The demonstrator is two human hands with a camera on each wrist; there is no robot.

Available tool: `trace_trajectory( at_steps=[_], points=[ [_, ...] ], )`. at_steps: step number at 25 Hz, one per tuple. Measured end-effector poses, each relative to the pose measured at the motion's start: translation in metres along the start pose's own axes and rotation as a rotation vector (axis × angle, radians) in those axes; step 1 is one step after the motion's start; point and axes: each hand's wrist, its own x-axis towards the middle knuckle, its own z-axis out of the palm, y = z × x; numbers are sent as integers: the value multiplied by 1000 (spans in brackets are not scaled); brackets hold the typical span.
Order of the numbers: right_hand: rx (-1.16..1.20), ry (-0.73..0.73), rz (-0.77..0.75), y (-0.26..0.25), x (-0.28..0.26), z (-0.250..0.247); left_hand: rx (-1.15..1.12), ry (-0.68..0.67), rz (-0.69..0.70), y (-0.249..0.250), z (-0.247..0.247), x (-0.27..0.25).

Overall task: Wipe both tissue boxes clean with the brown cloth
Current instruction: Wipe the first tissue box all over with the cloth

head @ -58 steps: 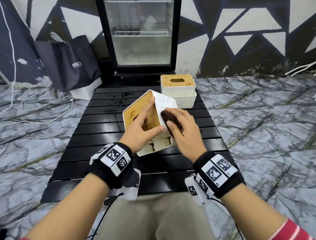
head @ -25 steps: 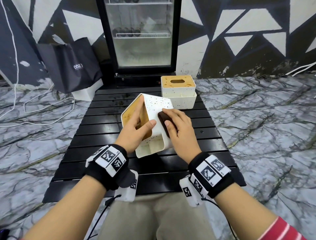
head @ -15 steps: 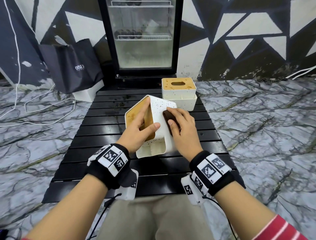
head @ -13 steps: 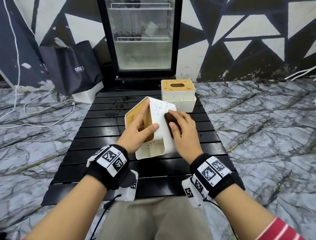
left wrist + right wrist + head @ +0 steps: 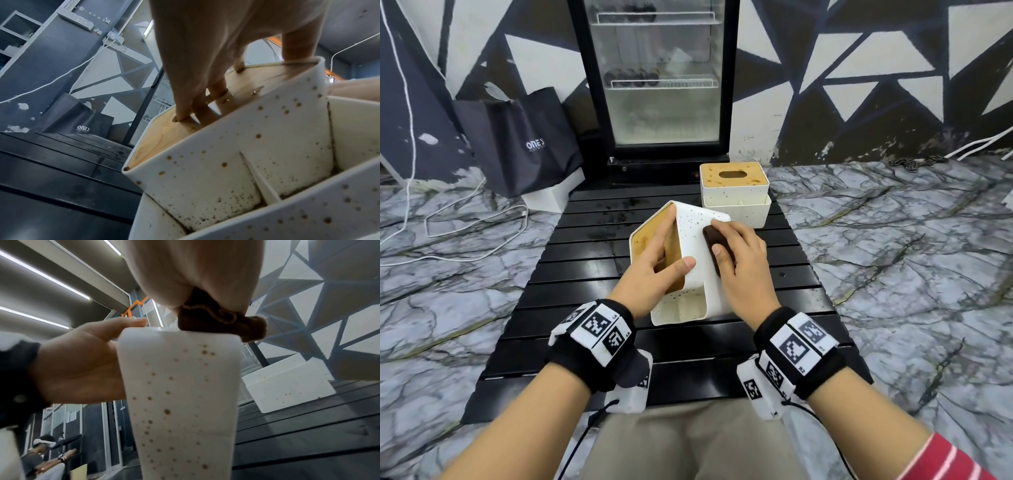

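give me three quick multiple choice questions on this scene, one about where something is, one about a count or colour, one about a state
1. Where is the second tissue box?
A. upright at the far end of the black slatted table
B. on the marble floor
C. inside the fridge

2. How many tissue boxes are in view?
A. one
B. two
C. three

3. How is the near tissue box sitting?
A. flat and upright
B. upside down
C. tilted on an edge, steadied by the left hand

Answers:
1 A, it stands on the far slats in front of the fridge.
2 B, one is in the hands and one is behind it.
3 C, its wooden top faces left while the right hand presses the brown cloth on its speckled side.
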Motion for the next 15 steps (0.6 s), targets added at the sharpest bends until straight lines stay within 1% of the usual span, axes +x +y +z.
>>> trace_trajectory(
  at_steps=[3, 6, 9, 13, 15],
  points=[
    [-6, 3, -50, -2, 14, -1, 30, -18, 19, 2, 5, 0],
    [-7, -7, -24, 2, 24, -5, 42, -13, 19, 3, 4, 0],
    [-12, 16, -30, 0, 17, -4, 62, -8, 20, 4, 6, -2],
    [12, -54, -74, -2, 27, -5, 77, 2, 5, 5, 6, -3],
    [20, -51, -66, 0, 30, -6, 79, 2, 1, 4, 4, -3]
  ],
)
